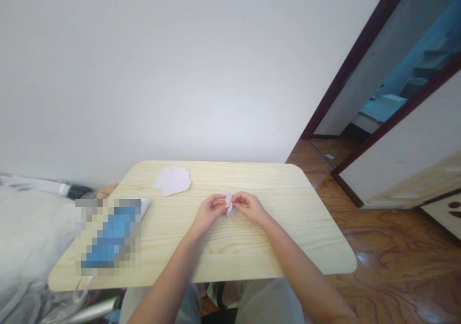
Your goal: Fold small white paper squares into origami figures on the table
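Between my two hands, over the middle of the table, is a small piece of folded white paper [229, 203]. My left hand [211, 210] pinches its left side with thumb and fingers. From the other side, the fingertips of my right hand [252, 208] grip the same paper. The paper stands roughly upright, narrow and creased; its exact folded shape is too small to make out. Toward the back left of the table lies a fanned stack of white paper sheets [175, 180], apart from both hands.
A pale wood-grain table [288, 247] with rounded corners stands against a white wall [216, 74]. On its left lies a blurred-out blue object [113, 237], with a white cable [84, 285] hanging off the edge. A doorway and wooden floor [396, 247] are to the right.
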`<state>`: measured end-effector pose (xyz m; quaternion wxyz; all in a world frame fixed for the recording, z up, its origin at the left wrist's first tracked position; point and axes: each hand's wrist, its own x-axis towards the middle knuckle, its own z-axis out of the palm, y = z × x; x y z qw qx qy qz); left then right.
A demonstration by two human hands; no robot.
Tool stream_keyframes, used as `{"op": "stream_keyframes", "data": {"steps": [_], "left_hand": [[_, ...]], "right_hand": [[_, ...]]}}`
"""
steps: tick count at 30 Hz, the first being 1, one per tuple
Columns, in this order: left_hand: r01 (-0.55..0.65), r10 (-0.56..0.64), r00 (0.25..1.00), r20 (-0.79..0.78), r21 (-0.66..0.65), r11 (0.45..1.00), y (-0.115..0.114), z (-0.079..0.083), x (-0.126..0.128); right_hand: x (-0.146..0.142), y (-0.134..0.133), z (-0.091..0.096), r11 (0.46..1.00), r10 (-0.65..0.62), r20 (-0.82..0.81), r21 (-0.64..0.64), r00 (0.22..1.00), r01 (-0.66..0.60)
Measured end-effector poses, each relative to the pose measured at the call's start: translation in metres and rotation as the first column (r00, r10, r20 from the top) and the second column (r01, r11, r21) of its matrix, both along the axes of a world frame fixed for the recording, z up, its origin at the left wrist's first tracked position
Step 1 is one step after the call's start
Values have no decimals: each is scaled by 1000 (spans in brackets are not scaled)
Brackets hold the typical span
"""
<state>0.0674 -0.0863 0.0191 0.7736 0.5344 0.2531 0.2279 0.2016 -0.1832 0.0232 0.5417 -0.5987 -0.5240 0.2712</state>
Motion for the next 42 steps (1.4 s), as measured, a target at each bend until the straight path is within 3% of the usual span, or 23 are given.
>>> {"op": "stream_keyframes", "data": {"steps": [5, 10, 15, 20, 27, 31, 36, 40, 42], "left_hand": [[-51, 50, 999, 14, 41, 998, 2, -2, 0], [-82, 76, 996, 56, 124, 989, 3, -3, 1], [-63, 57, 996, 67, 100, 993, 5, -7, 1], [-59, 54, 997, 58, 77, 995, 6, -9, 0], [-71, 69, 997, 28, 67, 995, 4, -8, 1], [-60, 56, 997, 48, 83, 995, 3, -6, 0], [-91, 84, 996, 38, 238, 967, 1, -6, -3], [-146, 162, 987, 3, 452, 880, -3, -7, -4], [-186, 202, 979, 21, 497, 848, -3, -8, -3]], "right_hand": [[-5, 3, -2, 999, -54, -118, -17, 992, 52], [-8, 4, -2, 976, -201, 60, -75, 978, 205], [-8, 7, -7, 977, -123, -83, -185, 989, 106], [-4, 8, -12, 981, -51, -196, -195, 979, 12], [-6, 7, -16, 968, -143, 3, -209, 990, 141], [-8, 7, -15, 964, -216, 40, -150, 975, 220], [-10, 6, -12, 965, -230, 92, -111, 969, 239], [-10, 5, -6, 959, -276, 179, -15, 944, 283], [-9, 4, -2, 955, -298, 244, 79, 923, 287]]}}
